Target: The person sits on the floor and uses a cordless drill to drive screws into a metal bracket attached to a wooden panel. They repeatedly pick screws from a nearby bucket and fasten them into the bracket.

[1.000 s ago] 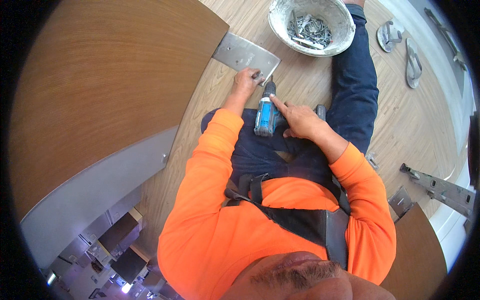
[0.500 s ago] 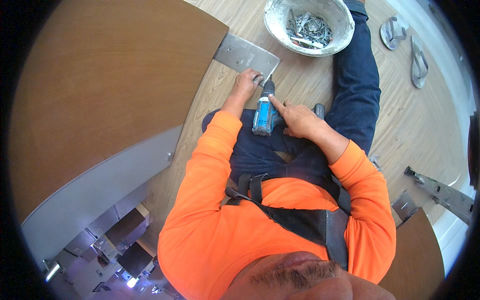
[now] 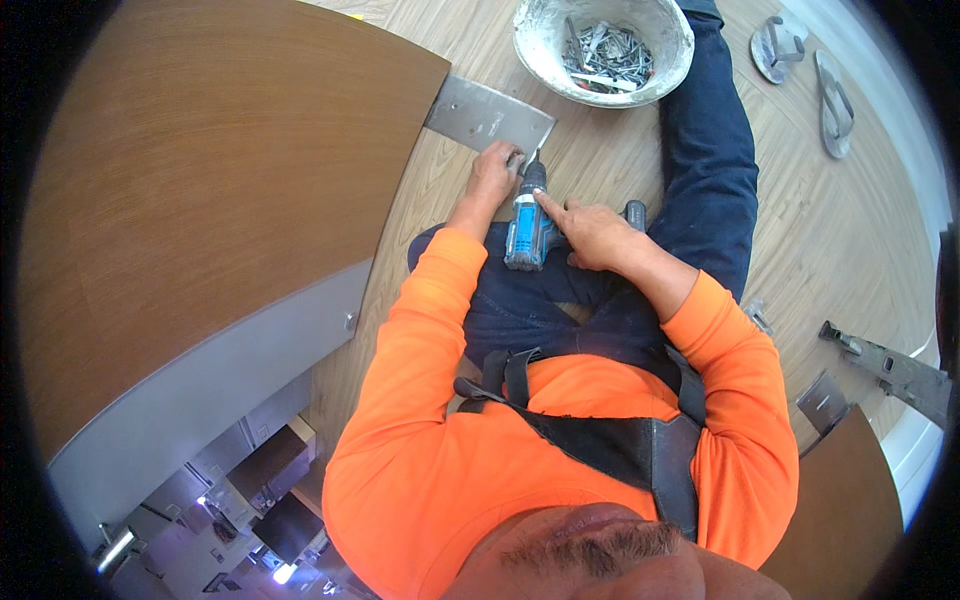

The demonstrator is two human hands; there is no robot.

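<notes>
I sit on a wooden floor with legs in dark jeans. My right hand [image 3: 592, 232] grips a blue and black cordless drill [image 3: 527, 225], its bit pointing at the edge of a grey metal plate [image 3: 485, 112]. That plate sticks out from a large curved brown wooden panel [image 3: 200, 200]. My left hand [image 3: 494, 172] rests on the plate's near edge beside the drill tip, fingers pressed down on the metal.
A white bucket [image 3: 668, 40] with several screws and metal fittings stands beyond the drill. A pair of sandals [image 3: 805, 70] lies at the far right. A metal bracket [image 3: 890, 365] and another brown panel [image 3: 840, 500] lie at the right.
The view has shifted slightly; the plate, bucket and hands sit a little higher in the picture. Both hands keep the same hold on the plate and drill.
</notes>
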